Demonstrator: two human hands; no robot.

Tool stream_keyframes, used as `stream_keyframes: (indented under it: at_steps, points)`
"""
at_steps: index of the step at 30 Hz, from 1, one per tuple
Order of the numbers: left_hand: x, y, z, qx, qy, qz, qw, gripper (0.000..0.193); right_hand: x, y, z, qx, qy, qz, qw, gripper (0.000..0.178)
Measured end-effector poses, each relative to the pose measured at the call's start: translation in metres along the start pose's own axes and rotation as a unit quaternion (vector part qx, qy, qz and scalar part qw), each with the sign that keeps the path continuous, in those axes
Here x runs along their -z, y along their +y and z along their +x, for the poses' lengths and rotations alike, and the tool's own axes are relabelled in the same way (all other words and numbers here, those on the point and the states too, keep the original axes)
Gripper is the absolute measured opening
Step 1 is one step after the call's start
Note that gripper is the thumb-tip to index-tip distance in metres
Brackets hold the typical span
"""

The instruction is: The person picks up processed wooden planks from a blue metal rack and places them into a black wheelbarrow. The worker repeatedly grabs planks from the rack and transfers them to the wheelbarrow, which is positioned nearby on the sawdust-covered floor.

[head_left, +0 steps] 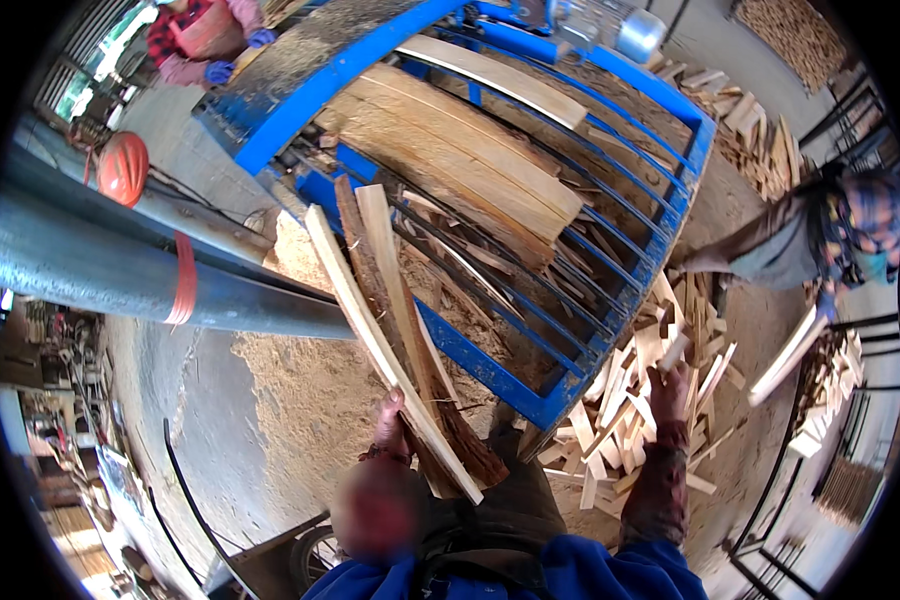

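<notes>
My left hand [391,418] is closed on a long, pale wooden strip [365,320], its thumb along the edge. Beside that strip, bark-edged slats [435,420] lean against the blue metal frame [490,370]. On the right, my right hand [671,388] is closed around a short wood offcut [675,350], above a loose pile of cut wood pieces [610,440] on the floor. Wide sawn planks [450,150] lie across the frame's bars, and a pale curved board [500,75] rests farther back on them.
A large grey pipe [90,265] with an orange hard hat [123,168] near it crosses the left. Sawdust [290,400] covers the floor. One co-worker [205,40] stands far left; another [860,225] at right is beside stacked wood [830,395].
</notes>
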State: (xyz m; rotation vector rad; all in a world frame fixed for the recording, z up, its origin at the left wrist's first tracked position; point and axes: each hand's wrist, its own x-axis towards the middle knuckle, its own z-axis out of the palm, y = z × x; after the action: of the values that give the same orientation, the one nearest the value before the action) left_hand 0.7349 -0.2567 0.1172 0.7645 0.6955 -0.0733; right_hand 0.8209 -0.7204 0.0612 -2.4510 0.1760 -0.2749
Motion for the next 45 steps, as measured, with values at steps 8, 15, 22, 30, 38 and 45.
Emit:
stream_keyframes:
  at_steps: [8,15,22,30,38,45]
  points:
    - [0.005,0.007,0.005,0.004,-0.037,0.055,0.998,0.096,0.103,-0.096,-0.005,-0.118,-0.048,0.236,0.963,0.031]
    - [0.055,0.032,0.019,0.035,-0.065,0.229,0.971,0.077,0.042,-0.093,-0.09,-0.303,-0.009,0.354,0.885,0.03]
    - [0.109,0.043,0.005,0.024,-0.079,0.301,0.95,0.073,0.026,-0.173,-0.122,-0.297,0.014,0.483,0.824,0.024]
    - [0.155,0.03,0.007,0.014,-0.106,0.256,0.961,0.061,0.028,-0.194,-0.21,-0.356,0.052,0.568,0.741,0.047]
    - [0.232,0.004,0.007,-0.03,-0.087,0.374,0.923,0.062,0.045,-0.073,-0.176,-0.397,0.203,0.532,0.719,0.033]
    - [0.136,0.01,-0.057,0.03,-0.096,0.213,0.972,0.049,0.001,0.011,-0.094,-0.271,0.34,0.697,0.571,0.035]
